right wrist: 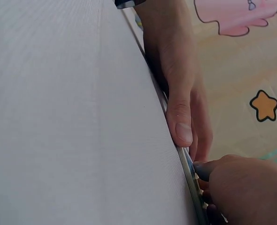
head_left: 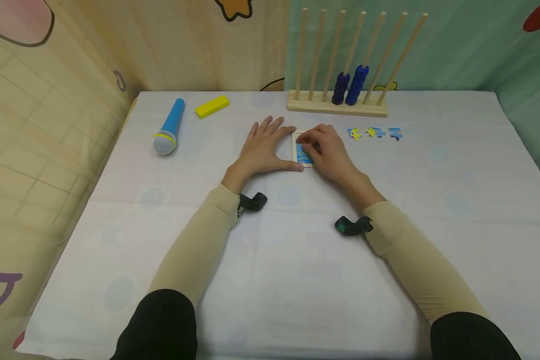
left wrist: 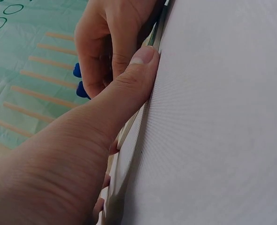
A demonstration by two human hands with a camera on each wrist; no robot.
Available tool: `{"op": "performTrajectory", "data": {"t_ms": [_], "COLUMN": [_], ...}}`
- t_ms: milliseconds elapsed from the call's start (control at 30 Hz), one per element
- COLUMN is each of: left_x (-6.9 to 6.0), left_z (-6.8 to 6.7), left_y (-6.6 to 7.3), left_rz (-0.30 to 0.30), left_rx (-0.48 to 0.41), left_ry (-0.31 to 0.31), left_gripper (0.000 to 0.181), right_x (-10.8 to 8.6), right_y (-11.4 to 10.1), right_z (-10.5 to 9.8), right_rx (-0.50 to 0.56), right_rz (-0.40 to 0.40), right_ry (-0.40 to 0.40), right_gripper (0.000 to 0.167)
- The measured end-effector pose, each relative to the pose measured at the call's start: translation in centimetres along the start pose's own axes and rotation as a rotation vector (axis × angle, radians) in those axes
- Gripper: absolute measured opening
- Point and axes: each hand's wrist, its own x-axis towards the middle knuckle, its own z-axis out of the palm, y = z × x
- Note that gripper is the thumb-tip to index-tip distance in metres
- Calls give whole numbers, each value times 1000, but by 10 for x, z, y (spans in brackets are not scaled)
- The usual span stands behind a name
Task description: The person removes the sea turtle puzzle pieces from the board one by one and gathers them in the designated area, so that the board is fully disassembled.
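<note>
Work in hand: a small framed picture puzzle, flat on the bench between the two hands. Blue picture surface shows inside its light frame; how much is filled cannot be determined, as fingers cover part of it. Three loose puzzle pieces lie in a row to the right, outside the frame; judged on that, the work is incomplete, with at least these three outstanding.

Left hand: fingers extended and spread, thumb at the near edge of the frame, gripping nothing visibly. Right hand: fingers bent over the picture; whether a piece is pinched cannot be told.

Surface: white cloth with faint pale spots. Also present: blue microphone, yellow block, and a wooden peg rack with blue beads on two rods. Room: patterned hangings, yellowish at left, green at right.
</note>
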Motion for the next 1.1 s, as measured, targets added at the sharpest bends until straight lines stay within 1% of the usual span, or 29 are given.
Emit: {"op": "performTrajectory", "data": {"t_ms": [100, 200, 333, 400, 600, 700, 767, 867, 933, 1033, 1100], "left_x": [-1, 0, 0, 0, 0, -1, -1, 0, 0, 0, 0], "left_z": [0, -1, -1, -1, 1, 2, 3, 4, 4, 2, 1], "left_y": [0, 1, 0, 0, 0, -1, -1, 0, 1, 1, 1], "left_rz": [0, 0, -1, -2, -4, -8, -9, -4, -5, -11, -13], "left_rx": [0, -3, 2, 2, -2, -2, -6, -12, -15, -8, -7], "left_ry": [1, 1, 1, 1, -2, -4, -6, -1, -2, -6, -9], "left_gripper": [105, 105, 105, 105, 105, 106, 106, 106, 106, 106, 106], "right_x": [1, 3, 5, 4, -2, -6, -9, -14, -17, -22, -27], "right_y": [-1, 0, -1, -1, -1, 0, 2, 5, 8, 12, 15], "right_z": [1, 2, 1, 1, 0, -4, -8, -17, -23, -33, -40], "right_rx": [-5, 2, 46, 83, 216, 270, 295, 299, 279, 258, 256], "right_rz": [0, 17, 50, 65, 89, 109, 138, 196, 236, 275, 296], "right_ry": [-30, -43, -33, -10, 91, 126, 146, 170, 172, 173, 190], "right_gripper": [20, 21, 21, 20, 17, 18, 19, 20, 20, 22, 24]}}
